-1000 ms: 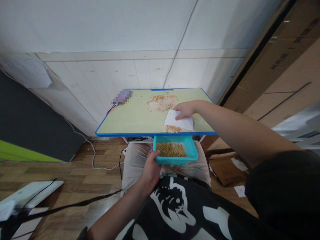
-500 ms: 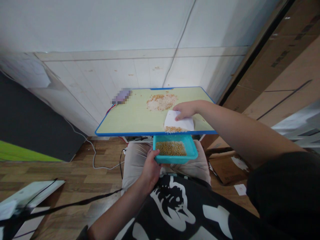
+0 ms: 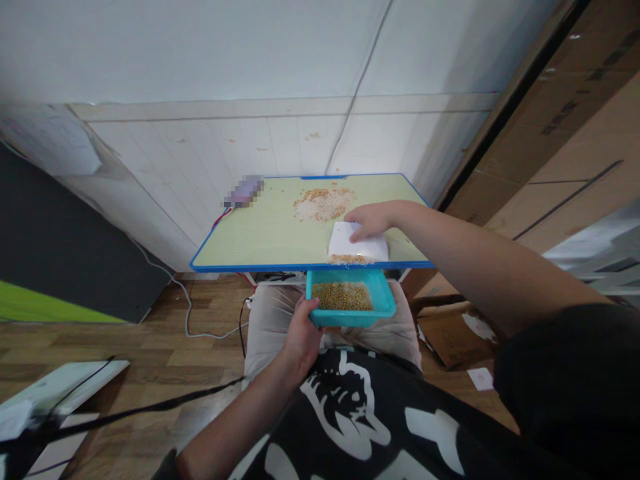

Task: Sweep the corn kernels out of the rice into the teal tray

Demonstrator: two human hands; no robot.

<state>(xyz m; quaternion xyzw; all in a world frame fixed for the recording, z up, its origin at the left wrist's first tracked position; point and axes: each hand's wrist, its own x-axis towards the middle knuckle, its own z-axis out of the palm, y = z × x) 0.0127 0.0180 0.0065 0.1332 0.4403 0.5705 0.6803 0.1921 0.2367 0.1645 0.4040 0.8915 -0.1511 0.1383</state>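
Observation:
My left hand (image 3: 301, 333) grips the near left corner of a teal tray (image 3: 384, 300) holding yellow beans, kept just under the front edge of the small blue-rimmed table (image 3: 260, 233). My right hand (image 3: 369, 219) presses its fingers on a white card (image 3: 357, 247) that stands on the tabletop near the front edge. A thin line of beans (image 3: 347, 259) lies between the card and the edge, right above the tray. A pile of mixed beans and rice (image 3: 323, 203) sits farther back on the table.
A small blurred purplish object (image 3: 243, 191) lies at the table's back left, with a red cable leading off it. Cables run over the wooden floor. Cardboard boxes (image 3: 565, 147) stand to the right, and a white wall is behind the table.
My right hand has drawn the card toward the table's front edge, and the bean strip ahead of it has shrunk. The tray in my left hand has stayed put.

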